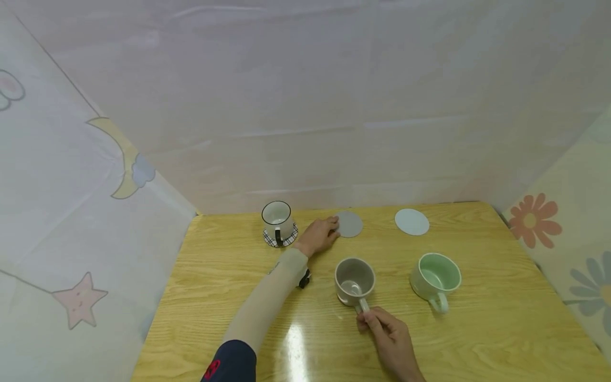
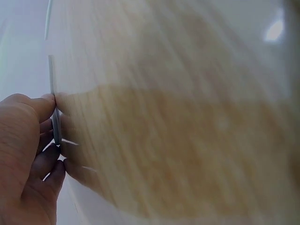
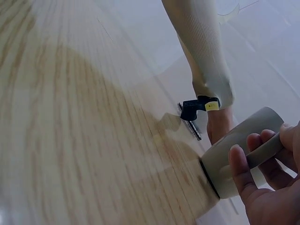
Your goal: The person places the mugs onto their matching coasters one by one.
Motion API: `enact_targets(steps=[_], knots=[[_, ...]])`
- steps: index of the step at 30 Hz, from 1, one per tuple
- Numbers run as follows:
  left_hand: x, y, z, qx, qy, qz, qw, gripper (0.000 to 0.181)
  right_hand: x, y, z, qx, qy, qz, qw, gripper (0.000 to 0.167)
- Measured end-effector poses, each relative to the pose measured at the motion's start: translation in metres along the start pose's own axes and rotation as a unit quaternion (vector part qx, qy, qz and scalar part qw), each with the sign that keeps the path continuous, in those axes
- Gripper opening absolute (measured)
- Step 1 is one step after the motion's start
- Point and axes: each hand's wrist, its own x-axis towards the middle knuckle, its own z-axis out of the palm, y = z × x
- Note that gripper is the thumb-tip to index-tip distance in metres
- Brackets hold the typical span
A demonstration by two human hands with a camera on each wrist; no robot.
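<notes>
The left hand (image 1: 319, 236) reaches to the table's back, its fingers on the left edge of a round grey coaster (image 1: 350, 224). In the left wrist view the thumb and fingers of that hand (image 2: 28, 150) meet the edge of the thin coaster (image 2: 56, 126). By its handle the right hand (image 1: 389, 339) holds a grey-brown mug (image 1: 355, 281), upright in front of the coaster. The right wrist view has the fingers of the right hand (image 3: 267, 183) curled round the handle of the mug (image 3: 234, 154).
At the back left, a white mug with a black rim (image 1: 278, 220) stands on a checked coaster (image 1: 294, 235). A pale round coaster (image 1: 412, 222) lies at the back right, with a green mug (image 1: 435, 278) in front of it. Printed cloth (image 1: 286, 106) hangs around the wooden table (image 1: 200, 297).
</notes>
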Motion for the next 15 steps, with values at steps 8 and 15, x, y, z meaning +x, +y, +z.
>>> enact_targets(steps=[8,15], knots=[[-0.0010,-0.0018,0.0006,0.018,0.008,0.023,0.9995,0.041,-0.0013,-0.0025,-0.0010,-0.002,0.002,-0.012,0.9999,0.026],[0.0001,-0.0045,0.0007,0.019,0.014,0.030,0.9993,0.039,-0.0009,-0.0060,-0.0028,0.000,0.008,-0.029,0.9995,0.025]])
